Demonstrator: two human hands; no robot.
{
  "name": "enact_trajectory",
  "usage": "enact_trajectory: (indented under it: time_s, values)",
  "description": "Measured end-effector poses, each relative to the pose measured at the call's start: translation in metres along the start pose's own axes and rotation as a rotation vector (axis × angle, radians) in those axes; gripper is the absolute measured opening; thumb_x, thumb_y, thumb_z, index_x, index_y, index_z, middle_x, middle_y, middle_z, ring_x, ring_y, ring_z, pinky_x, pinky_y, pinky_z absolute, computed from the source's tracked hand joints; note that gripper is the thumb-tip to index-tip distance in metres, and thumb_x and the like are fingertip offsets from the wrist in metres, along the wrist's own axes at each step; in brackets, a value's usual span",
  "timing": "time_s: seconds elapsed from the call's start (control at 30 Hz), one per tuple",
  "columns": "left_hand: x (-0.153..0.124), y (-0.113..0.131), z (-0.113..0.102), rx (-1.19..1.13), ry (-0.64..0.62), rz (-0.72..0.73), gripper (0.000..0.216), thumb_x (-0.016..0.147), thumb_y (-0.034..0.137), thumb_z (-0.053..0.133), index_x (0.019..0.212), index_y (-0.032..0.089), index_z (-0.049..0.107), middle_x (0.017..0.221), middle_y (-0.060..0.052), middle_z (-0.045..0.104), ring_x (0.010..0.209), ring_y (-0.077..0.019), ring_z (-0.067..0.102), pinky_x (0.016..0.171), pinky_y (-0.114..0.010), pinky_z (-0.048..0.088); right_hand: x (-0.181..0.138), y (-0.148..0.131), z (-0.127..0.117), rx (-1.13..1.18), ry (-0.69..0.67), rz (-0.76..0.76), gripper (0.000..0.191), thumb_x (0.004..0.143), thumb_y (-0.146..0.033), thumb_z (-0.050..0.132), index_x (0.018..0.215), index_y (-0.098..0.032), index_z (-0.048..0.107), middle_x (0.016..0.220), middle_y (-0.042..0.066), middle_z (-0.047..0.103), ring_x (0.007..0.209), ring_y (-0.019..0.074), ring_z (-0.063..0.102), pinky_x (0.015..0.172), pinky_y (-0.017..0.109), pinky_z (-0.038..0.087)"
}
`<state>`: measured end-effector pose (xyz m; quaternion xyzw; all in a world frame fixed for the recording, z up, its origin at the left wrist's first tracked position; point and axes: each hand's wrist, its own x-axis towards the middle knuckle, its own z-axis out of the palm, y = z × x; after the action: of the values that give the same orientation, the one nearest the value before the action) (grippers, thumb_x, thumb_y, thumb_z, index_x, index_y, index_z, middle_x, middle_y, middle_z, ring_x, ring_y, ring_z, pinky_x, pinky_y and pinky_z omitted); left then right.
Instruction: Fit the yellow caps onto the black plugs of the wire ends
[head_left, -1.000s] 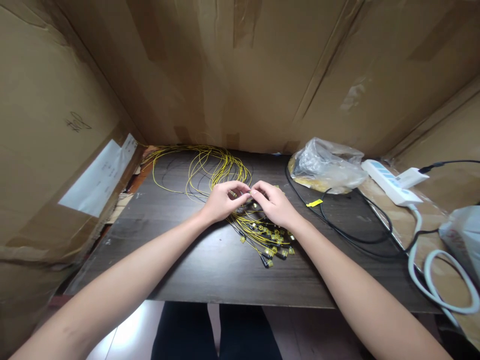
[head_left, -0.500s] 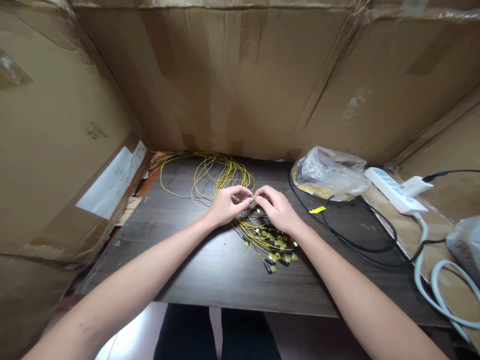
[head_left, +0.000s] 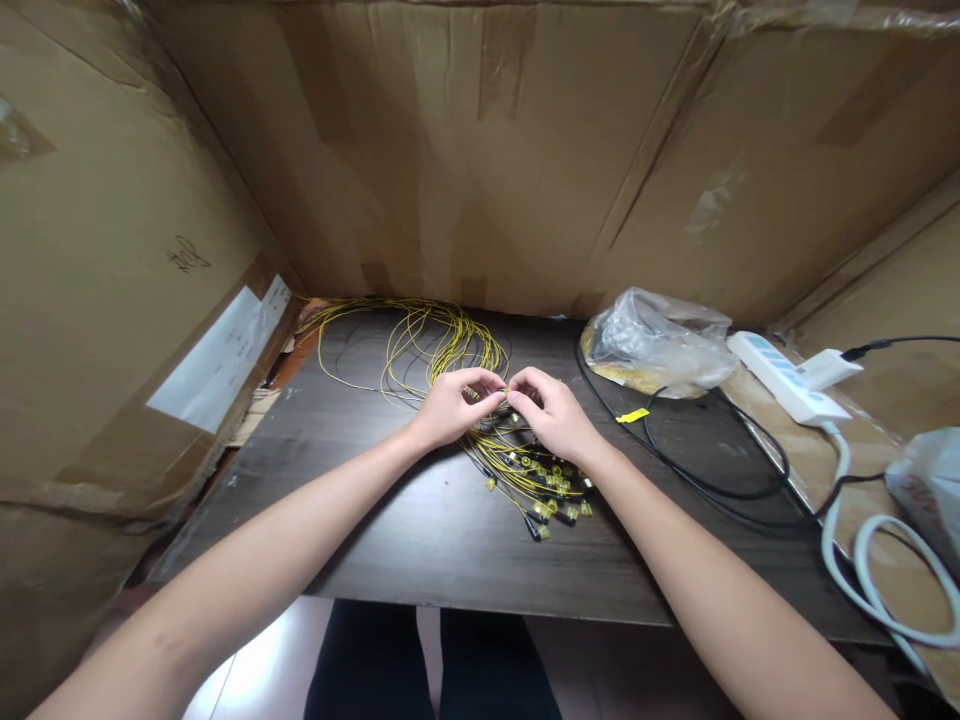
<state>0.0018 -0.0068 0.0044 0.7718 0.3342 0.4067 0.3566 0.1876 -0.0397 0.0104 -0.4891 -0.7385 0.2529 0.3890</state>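
A bundle of thin yellow cables (head_left: 420,345) lies coiled on the dark wooden table (head_left: 405,530), its connector ends (head_left: 544,490) with small yellow caps fanned out near the middle. Above that bundle my left hand (head_left: 450,405) and my right hand (head_left: 551,415) meet fingertip to fingertip. Both pinch a small yellow-capped connector (head_left: 508,392) between thumbs and forefingers. Their other fingers are curled.
Cardboard sheets wall the table at the back and on both sides. A crumpled clear plastic bag (head_left: 656,340) lies at the back right, beside a white power strip (head_left: 787,375) with its thick white cord (head_left: 862,560). A black cable (head_left: 712,480) loops across the right side.
The view has shifted slightly between frames. Both hands stay together over the connector ends, their fingers working the small connector; nothing else on the table has moved.
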Motion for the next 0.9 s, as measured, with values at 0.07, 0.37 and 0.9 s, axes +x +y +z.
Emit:
enact_trajectory:
  time_s: [0.07, 0.37, 0.9]
  values:
    - [0.0000, -0.0006, -0.0002, -0.003, -0.002, -0.004, 0.015, 0.085, 0.027, 0.068, 0.091, 0.015, 0.074, 0.087, -0.005, 0.076, 0.077, -0.0145, 0.069, 0.062, -0.021, 0.051, 0.0001, -0.0001, 0.0002, -0.014, 0.000, 0.002, 0.016, 0.092, -0.030, 0.053, 0.081, -0.020, 0.057, 0.074, 0.001, 0.060, 0.070, 0.0169, 0.053, 0.067, 0.029, 0.039]
    - [-0.0003, -0.0005, -0.0002, 0.007, -0.007, 0.000, 0.016, 0.085, 0.029, 0.069, 0.090, 0.014, 0.074, 0.086, -0.005, 0.076, 0.075, -0.0144, 0.068, 0.062, -0.021, 0.052, 0.0006, -0.0004, -0.0009, -0.013, -0.005, 0.011, 0.021, 0.094, -0.032, 0.049, 0.079, -0.020, 0.057, 0.076, 0.002, 0.061, 0.072, 0.0179, 0.054, 0.069, 0.030, 0.039]
    - [-0.0019, -0.0030, 0.0001, -0.012, 0.047, -0.002, 0.017, 0.084, 0.029, 0.073, 0.092, 0.017, 0.081, 0.084, -0.006, 0.078, 0.068, -0.0144, 0.068, 0.058, -0.023, 0.050, 0.0001, 0.0012, 0.0020, -0.012, -0.011, 0.006, 0.028, 0.099, -0.037, 0.043, 0.077, -0.021, 0.052, 0.070, 0.001, 0.057, 0.073, 0.0180, 0.054, 0.067, 0.029, 0.039]
